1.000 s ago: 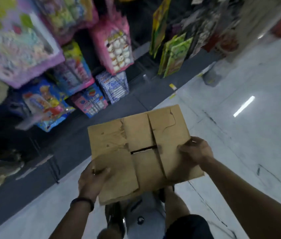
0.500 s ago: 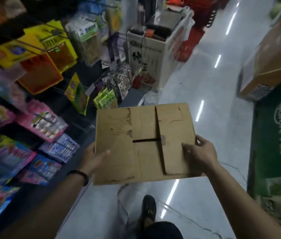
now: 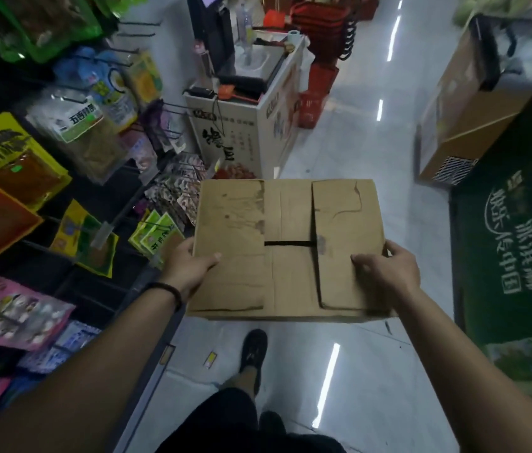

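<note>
We grip the cardboard box [image 3: 289, 248] between our hands: left hand [image 3: 189, 268] clasps its left edge, right hand [image 3: 388, 273] its right edge, thumbs on top.

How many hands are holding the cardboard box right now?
2. The left hand grips the left edge of the cardboard box, thumb on top; the right hand grips the right edge. Fingers underneath are hidden.

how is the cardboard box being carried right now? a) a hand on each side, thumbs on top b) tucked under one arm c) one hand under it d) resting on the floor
a: the left hand and right hand each grip a side of the cardboard box, thumbs lying on its top flaps, and it is held off the floor.
</note>
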A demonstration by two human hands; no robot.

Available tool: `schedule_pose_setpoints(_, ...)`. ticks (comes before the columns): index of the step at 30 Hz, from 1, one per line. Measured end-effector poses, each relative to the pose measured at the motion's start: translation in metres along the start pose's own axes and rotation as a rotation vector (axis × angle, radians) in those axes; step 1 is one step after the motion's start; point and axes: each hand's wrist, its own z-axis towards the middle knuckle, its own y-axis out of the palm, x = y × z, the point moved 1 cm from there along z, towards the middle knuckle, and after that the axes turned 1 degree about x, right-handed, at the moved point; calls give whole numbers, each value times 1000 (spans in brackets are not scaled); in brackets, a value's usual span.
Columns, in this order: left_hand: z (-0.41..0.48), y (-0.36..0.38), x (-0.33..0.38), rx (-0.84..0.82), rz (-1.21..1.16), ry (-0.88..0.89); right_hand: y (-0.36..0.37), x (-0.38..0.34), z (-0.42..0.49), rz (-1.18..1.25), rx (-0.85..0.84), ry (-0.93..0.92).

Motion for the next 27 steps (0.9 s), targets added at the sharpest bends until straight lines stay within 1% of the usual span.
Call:
schedule_pose_setpoints(4, 69, 32, 33, -42, -18, -36, 3, -28, 65, -15, 32, 17)
schedule_pose_setpoints(9, 168, 75, 95, -152, -52, -65, 2, -77, 146, -5, 117, 62)
schedule_pose_setpoints(12, 224, 102, 140, -183, -40, -33, -8, -106, 191, -11, 143, 58)
schedule_pose_setpoints(16, 285, 151, 207, -231, 14, 35, -29, -129, 256, 38, 203, 111)
schedule_pose_setpoints(21, 353, 223, 283, -249, 86, 72, -55, -155, 360, 98, 253, 140)
schedule_pose_setpoints(27, 419, 299, 361, -227, -16, 16, -93, -208, 495, 114, 240, 96)
